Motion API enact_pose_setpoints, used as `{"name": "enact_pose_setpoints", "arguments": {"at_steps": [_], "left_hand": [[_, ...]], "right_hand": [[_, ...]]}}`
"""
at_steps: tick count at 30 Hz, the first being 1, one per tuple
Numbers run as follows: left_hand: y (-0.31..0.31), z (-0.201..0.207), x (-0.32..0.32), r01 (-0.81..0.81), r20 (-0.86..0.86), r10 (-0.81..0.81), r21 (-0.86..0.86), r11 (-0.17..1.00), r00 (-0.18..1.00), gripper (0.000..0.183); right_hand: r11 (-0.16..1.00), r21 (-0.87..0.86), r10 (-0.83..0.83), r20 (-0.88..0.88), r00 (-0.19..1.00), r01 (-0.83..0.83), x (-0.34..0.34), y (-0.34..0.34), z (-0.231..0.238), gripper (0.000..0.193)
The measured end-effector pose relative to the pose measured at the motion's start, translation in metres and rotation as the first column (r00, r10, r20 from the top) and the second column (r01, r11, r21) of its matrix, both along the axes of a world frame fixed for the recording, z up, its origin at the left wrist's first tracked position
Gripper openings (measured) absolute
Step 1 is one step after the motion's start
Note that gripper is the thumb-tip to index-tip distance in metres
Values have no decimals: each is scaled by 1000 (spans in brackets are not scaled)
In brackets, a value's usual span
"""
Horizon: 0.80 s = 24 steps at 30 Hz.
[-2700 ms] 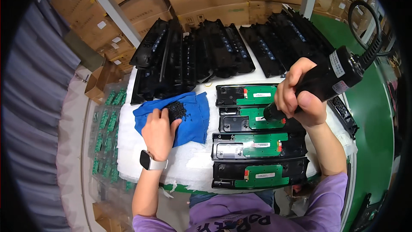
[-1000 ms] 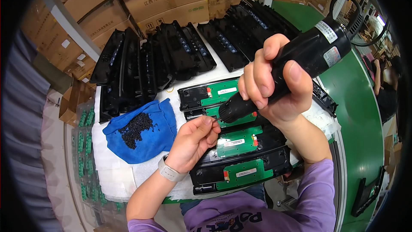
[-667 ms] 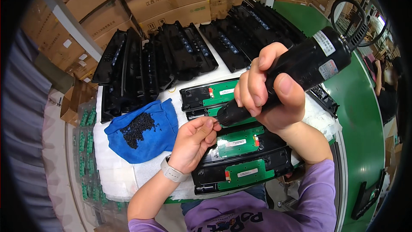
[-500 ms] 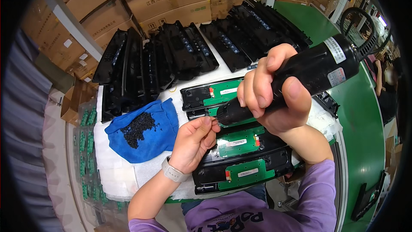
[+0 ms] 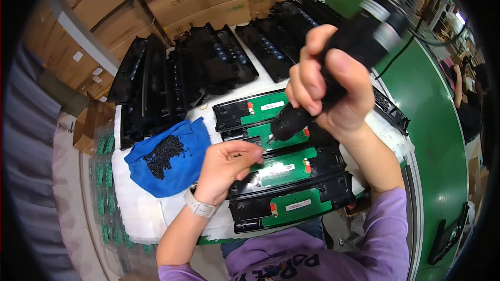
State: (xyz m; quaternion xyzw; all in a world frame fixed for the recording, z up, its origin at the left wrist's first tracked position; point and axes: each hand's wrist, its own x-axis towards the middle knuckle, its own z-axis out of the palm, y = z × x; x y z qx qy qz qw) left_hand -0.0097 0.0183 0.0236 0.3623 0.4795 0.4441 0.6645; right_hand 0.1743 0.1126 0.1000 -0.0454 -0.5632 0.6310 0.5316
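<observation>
My right hand [image 5: 333, 86] is wrapped round a black electric screwdriver [image 5: 359, 36], tilted with its nose down to the left. Its bit end is over a green circuit board [image 5: 284, 138] in a black plastic housing; whether it touches cannot be told. Beside and just below the bit, my left hand [image 5: 224, 169] has thumb and forefinger drawn together, and anything between them is too small to make out. More housings with green boards lie above and below, the nearest board [image 5: 291, 207] closest to me. Left of my left hand, small black screws [image 5: 164, 157] are heaped on a blue cloth [image 5: 200, 140].
Black plastic housings [image 5: 208, 62] stand in rows at the back of the white-covered table [image 5: 140, 216]. Cardboard boxes [image 5: 203, 0] are stacked behind. A dark cable [image 5: 398, 54] hangs near the screwdriver. On the right runs a green surface [image 5: 440, 151], with people beyond it.
The screwdriver has tipped more upright, and its nose has parted from my left fingertips and lowered toward a board. My left hand has shifted slightly down.
</observation>
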Motion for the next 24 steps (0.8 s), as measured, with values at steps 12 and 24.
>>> {"name": "enact_pose_setpoints", "arguments": {"at_steps": [12, 24], "left_hand": [[17, -11, -28, -251, -116, 270, 160, 955, 956, 19], [22, -23, -24, -218, 7, 218, 89, 972, 976, 15]], "right_hand": [[980, 59, -196, 243, 950, 188, 1, 35, -25, 19], [970, 138, -233, 322, 918, 198, -7, 35, -27, 20]]}}
